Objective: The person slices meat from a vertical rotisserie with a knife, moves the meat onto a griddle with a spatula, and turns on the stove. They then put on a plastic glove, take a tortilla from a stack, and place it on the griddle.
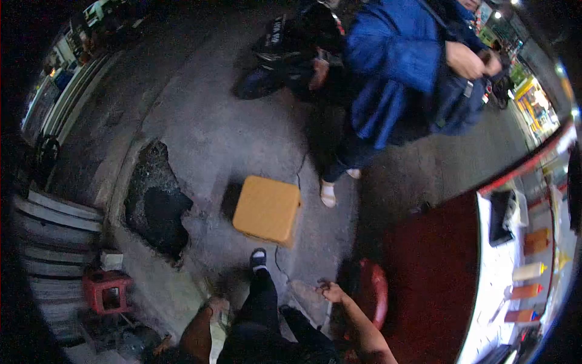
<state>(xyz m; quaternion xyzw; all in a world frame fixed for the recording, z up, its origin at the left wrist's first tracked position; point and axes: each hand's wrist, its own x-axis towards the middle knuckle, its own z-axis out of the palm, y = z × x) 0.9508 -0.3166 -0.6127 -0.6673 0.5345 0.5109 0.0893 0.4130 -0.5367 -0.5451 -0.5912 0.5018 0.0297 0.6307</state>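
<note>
My left hand (217, 305) hangs low beside my left leg, small and blurred. A pale strip shows just below it, and its fingers do not show clearly enough to make out a grip. On the other side, my right hand (330, 291) reaches forward with fingers apart and slightly bent, holding nothing. It is near a red rounded object (376, 291) beside the stall. Ahead of my feet, a tan square box-like seat (267, 209) rests on the pavement, apart from both hands.
A person in a blue jacket (394, 67) stands ahead, hands together at a dark bag. Behind is a motorcycle (285, 54). A broken dark patch (159, 206) scars the pavement at left, near a red stool (107, 291). At right, a red stall (424, 273) holds sauce bottles (526, 292).
</note>
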